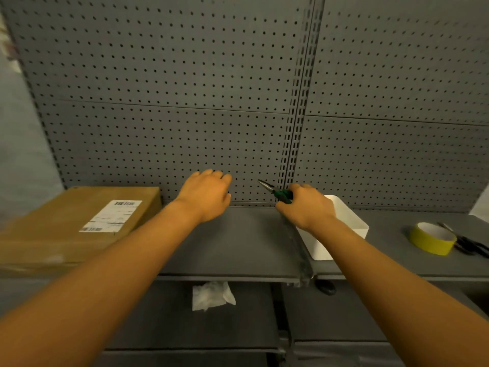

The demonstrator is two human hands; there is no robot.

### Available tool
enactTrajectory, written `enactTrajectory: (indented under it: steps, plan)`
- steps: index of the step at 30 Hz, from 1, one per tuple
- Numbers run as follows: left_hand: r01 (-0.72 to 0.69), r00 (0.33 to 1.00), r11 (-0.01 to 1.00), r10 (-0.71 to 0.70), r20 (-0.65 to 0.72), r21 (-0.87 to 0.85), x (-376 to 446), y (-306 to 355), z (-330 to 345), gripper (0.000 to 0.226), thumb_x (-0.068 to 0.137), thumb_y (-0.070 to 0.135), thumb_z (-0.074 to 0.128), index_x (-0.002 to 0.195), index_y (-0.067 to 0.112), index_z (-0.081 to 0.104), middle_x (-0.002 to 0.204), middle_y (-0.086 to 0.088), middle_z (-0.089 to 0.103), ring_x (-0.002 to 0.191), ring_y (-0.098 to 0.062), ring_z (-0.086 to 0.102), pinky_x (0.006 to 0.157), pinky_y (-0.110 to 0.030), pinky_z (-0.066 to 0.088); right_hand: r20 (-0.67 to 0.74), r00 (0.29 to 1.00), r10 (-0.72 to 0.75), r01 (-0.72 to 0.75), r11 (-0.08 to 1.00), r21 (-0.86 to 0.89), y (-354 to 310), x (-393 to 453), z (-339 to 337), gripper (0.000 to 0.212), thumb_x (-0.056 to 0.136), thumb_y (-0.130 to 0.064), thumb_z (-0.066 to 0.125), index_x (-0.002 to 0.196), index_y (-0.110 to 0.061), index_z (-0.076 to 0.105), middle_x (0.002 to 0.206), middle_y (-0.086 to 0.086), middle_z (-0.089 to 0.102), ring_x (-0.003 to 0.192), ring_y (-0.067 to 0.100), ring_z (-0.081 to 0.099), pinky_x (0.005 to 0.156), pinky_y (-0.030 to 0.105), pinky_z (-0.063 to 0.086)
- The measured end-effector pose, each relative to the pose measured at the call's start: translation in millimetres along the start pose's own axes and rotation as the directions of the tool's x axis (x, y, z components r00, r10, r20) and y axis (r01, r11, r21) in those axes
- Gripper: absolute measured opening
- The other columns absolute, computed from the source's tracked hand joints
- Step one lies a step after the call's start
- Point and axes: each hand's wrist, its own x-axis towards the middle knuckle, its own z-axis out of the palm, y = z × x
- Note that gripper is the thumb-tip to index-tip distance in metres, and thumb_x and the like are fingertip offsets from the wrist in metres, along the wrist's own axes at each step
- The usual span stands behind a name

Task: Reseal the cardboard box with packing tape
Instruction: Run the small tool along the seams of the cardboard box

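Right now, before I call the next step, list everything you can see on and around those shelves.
cardboard box: one, brown with a white label, far left of the upper shelf
upper shelf: one, grey, runs across the view
pegboard: grey, perforated, behind the shelf
white bin: one, white, on the shelf partly behind the right hand
tape roll: one, yellow, lying flat on the shelf at far right
scissors: one pair, black, just right of the tape roll
crumpled wrapper: one, whitish, on the lower shelf
dark object: one, black, under the shelf edge; too unclear to name
pliers: one pair, green handles, held in the right hand
left hand: over the shelf, holding nothing
right hand: grips the pliers
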Motion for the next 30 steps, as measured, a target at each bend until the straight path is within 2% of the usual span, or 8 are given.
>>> enactTrajectory:
  steps: [5, 12, 18, 24, 30]
  plan:
    - [0.026, 0.999, 1.000, -0.026, -0.022, -0.003, -23.8, -54.6, -3.7, 0.042, 0.099, 0.037, 0.038, 0.135, 0.015, 0.043, 0.129, -0.006, 0.053, 0.119, -0.025, 0.047, 0.097, -0.039, 0.038, 0.002, 1.000, -0.028, 0.028, 0.999, -0.016, -56.4, 3.3, 6.9, 0.047, 0.087, -0.052, 0.051, 0.119, -0.019, 0.054, 0.113, 0.007, 0.057, 0.095, 0.025, 0.056, 0.071, 0.033, 0.046]
    - [0.030, 1.000, 0.999, -0.030, -0.003, -0.014, -62.7, -145.6, 0.9, 0.041, 0.100, 0.036, 0.038, 0.134, 0.014, 0.043, 0.127, -0.007, 0.053, 0.118, -0.026, 0.047, 0.096, -0.039, 0.038, 0.018, 0.999, -0.040, 0.040, 0.999, 0.017, -150.5, -1.7, 31.9, 0.045, 0.089, -0.052, 0.050, 0.118, -0.018, 0.054, 0.100, 0.006, 0.056, 0.083, 0.024, 0.053, 0.064, 0.031, 0.044]
    - [0.033, 0.999, 0.999, -0.031, 0.030, -0.041, -96.9, -213.2, 14.5, 0.040, 0.099, 0.035, 0.038, 0.133, 0.016, 0.045, 0.129, -0.006, 0.054, 0.118, -0.025, 0.047, 0.096, -0.038, 0.039, 0.035, 0.999, -0.018, 0.016, 0.998, 0.068, -217.1, -13.1, 59.2, 0.046, 0.089, -0.050, 0.050, 0.122, -0.018, 0.052, 0.112, 0.008, 0.056, 0.087, 0.025, 0.052, 0.069, 0.033, 0.045]
    - [0.021, 0.995, 0.999, -0.017, 0.100, -0.033, -122.7, -246.2, 27.8, 0.042, 0.098, 0.041, 0.038, 0.134, 0.021, 0.045, 0.131, -0.003, 0.053, 0.120, -0.023, 0.047, 0.093, -0.038, 0.038, 0.057, 0.998, 0.023, -0.028, 0.995, 0.092, -247.5, -22.3, 80.4, 0.046, 0.087, -0.047, 0.052, 0.122, -0.017, 0.053, 0.112, 0.008, 0.057, 0.092, 0.026, 0.055, 0.069, 0.033, 0.044]
    - [0.083, 0.990, 0.992, -0.071, 0.119, -0.095, -131.3, -274.6, 52.2, 0.035, 0.095, 0.041, 0.041, 0.122, 0.023, 0.055, 0.120, -0.002, 0.058, 0.110, -0.020, 0.051, 0.095, -0.038, 0.040, 0.124, 0.992, 0.028, -0.046, 0.988, 0.149, -264.0, -16.5, 98.7, 0.044, 0.086, -0.047, 0.054, 0.117, -0.015, 0.053, 0.105, 0.007, 0.059, 0.086, 0.024, 0.055, 0.065, 0.031, 0.043]
